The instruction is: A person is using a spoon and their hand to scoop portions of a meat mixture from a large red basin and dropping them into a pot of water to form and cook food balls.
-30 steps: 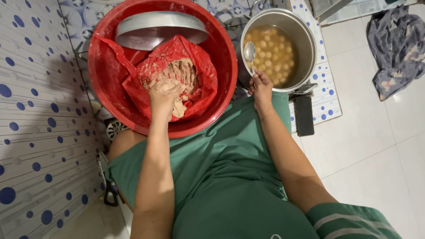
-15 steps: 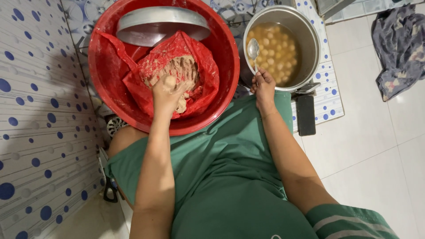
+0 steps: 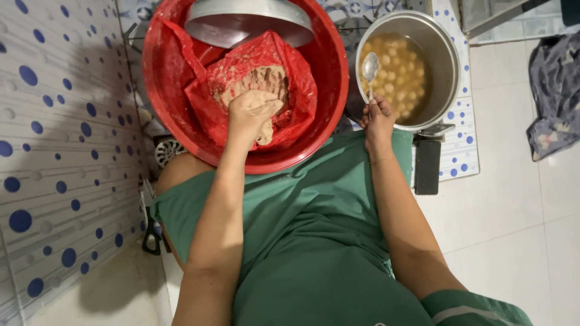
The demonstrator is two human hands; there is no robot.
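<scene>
A big red basin [image 3: 329,90] rests in front of my lap. Inside it lies a red plastic bag [image 3: 290,78] with a brown dough mass [image 3: 257,81]. My left hand [image 3: 251,111] is closed on a lump of that dough, fingers smeared with it. To the right stands a metal pot [image 3: 444,54] of pale round balls in yellowish liquid. My right hand [image 3: 377,118] rests at the pot's near rim and holds a metal spoon [image 3: 370,67], whose bowl hangs over the liquid.
A steel plate [image 3: 248,21] lies tilted at the basin's far side. The pot sits on a dotted mat [image 3: 459,145], its black handle [image 3: 426,166] pointing toward me. A grey cloth [image 3: 553,96] lies on the white floor tiles at right. A dotted tiled wall [image 3: 54,151] runs along the left.
My left hand has closed tighter on the dough and shifted slightly. My right hand keeps the spoon at the pot's rim, hardly moved.
</scene>
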